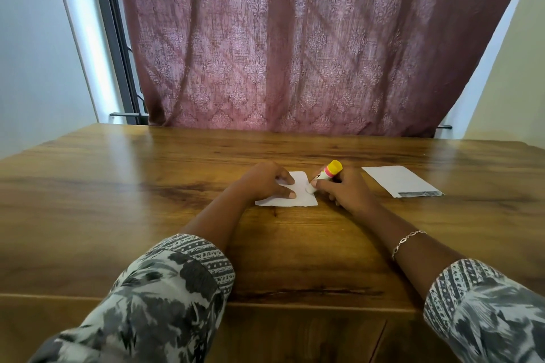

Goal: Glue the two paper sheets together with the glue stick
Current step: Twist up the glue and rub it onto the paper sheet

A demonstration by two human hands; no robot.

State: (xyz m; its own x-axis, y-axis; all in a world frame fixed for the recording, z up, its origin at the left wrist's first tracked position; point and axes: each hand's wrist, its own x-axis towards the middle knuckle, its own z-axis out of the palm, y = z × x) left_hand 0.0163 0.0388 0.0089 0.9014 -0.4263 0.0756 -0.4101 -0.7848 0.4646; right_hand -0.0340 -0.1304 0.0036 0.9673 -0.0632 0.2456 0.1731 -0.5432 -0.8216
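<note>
My left hand (267,184) presses flat on the near sheet (298,196), mid-table. My right hand (342,190) grips the glue stick (326,172), tip on its right edge. The second sheet (401,180) lies well apart, right. Risk: hard strokes may crease or drag the paper.

Daylight's coming from behind the curtain (309,38) in front of me, so the fabric glows pinkish and the gap at its left edge is blown out white. There's a soft sheen on the far left of the table (118,162). Shadows are faint. My sleeves (153,298) look smeary up close, and the wide lens bends the walls outward.
</note>
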